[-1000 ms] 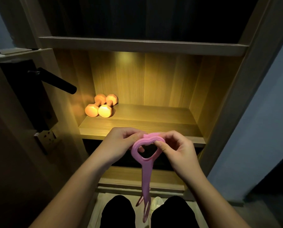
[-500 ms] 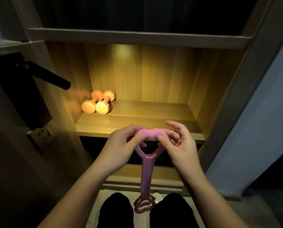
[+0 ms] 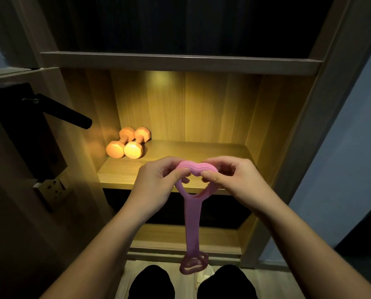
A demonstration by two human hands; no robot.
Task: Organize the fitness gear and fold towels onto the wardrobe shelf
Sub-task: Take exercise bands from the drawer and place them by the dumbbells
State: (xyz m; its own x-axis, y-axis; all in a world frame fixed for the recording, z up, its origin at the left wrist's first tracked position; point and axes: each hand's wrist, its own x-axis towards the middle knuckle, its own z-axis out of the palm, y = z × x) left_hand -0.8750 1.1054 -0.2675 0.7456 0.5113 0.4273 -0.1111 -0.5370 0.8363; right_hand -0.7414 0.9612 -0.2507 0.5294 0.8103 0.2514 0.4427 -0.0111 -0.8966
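Just in front of the lit wardrobe shelf [image 3: 223,152], the left grip [image 3: 158,182] and right grip [image 3: 234,180] each pinch the top handle of a pink resistance band [image 3: 192,223], whose long dangling tail may catch the shelf's front edge during placing.

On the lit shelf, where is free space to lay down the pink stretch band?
The lit shelf is bare from the two dumbbells across to its right wall. The only crowded spot is by the left wall, where the dumbbells lie side by side. The pink band would likely fit there.
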